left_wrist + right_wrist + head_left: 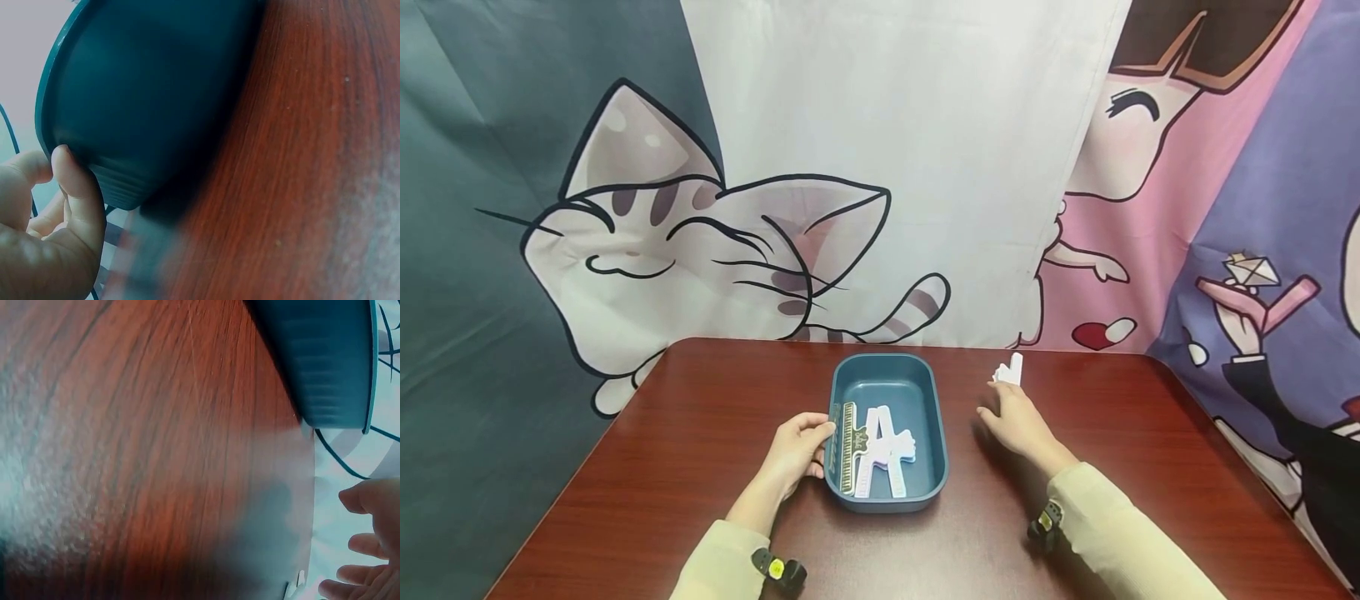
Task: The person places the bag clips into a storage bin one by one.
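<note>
A dark blue tray [887, 360] stands on the red-brown table [700, 417]. In it lie a dark comb-like clip with gold teeth [847, 446] and white clips [880, 450]. My left hand [805, 446] grips the tray's left rim. In the left wrist view its thumb [75, 181] presses the tray's ribbed outer wall [156, 94]. My right hand [1015, 421] rests on the table right of the tray, fingers relaxed and holding nothing. Just beyond its fingertips stands a small white clip [1009, 371]. The right wrist view shows loosely curled fingers [365, 547] and the tray's corner [325, 356].
A cartoon-printed cloth [880, 167] hangs behind the table's far edge. Bare tabletop [156, 456] stretches to both sides of the tray and in front of it. Both arms wear pale sleeves with wrist cameras.
</note>
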Tool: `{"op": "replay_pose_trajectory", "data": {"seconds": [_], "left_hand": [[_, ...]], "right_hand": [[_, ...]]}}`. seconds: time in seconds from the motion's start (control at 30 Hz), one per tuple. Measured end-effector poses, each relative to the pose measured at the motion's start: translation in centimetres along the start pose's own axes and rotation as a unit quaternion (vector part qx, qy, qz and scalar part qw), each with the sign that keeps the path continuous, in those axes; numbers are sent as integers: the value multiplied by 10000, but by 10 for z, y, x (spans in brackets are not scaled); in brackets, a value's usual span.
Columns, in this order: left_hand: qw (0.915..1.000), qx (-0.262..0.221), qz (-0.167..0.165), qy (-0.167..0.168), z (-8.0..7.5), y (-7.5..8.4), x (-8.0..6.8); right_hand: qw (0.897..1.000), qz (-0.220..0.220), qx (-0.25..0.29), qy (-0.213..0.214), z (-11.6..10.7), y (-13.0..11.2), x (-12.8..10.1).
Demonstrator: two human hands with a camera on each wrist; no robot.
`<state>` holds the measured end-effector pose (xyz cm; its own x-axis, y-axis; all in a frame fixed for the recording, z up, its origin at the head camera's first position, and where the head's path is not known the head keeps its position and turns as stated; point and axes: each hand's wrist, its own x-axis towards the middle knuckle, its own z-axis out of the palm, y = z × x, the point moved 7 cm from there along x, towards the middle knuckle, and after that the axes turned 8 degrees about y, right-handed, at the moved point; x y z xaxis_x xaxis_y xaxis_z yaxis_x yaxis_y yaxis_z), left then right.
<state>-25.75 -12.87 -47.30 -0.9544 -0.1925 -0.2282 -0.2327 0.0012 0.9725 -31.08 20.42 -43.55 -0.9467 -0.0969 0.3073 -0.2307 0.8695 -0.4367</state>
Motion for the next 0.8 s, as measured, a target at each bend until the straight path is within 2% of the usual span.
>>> {"op": "replay_pose_trajectory", "data": {"seconds": [0.5,0.8], "left_hand": [[10000,-66,25,8,1,0,2],[10000,16,-11,53,1,-1,1]], "right_hand": [[9999,86,-18,-83,2,7,8],[9998,188,-95,39,5,15,14]]}}
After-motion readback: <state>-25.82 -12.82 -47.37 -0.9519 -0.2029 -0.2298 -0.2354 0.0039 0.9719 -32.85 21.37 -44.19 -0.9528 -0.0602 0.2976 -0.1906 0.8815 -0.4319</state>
